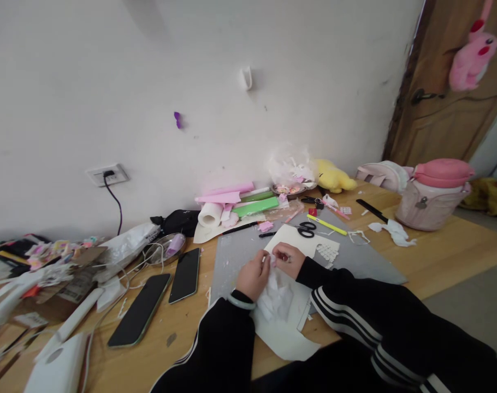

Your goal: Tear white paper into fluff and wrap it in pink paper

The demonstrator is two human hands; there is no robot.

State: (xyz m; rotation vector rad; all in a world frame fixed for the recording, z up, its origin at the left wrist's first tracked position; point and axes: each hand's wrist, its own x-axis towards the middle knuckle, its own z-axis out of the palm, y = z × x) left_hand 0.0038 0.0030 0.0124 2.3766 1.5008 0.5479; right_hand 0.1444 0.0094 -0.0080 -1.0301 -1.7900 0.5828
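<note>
Over the grey cutting mat (228,267), my left hand (252,277) and my right hand (288,260) meet, fingers pinched close together. Between the fingertips is a small pale pink piece (272,261), mostly hidden, which looks like paper. Just below hangs or lies crumpled thin white sheet material (275,300), its upper edge at my fingers; tissue or film, I cannot tell. Cream paper sheets (287,341) lie beneath it. Beyond my right hand are black-handled scissors (307,230) and a small piece with rows of white beads or petals (327,252).
Two phones (140,311) (184,275) and a metal bowl (165,249) sit left. Pink and green paper rolls (256,207) line the wall. A yellow pen (326,224), black strip (371,210) and pink-lidded container (426,204) stand right. Cables and boxes (64,289) crowd the far left.
</note>
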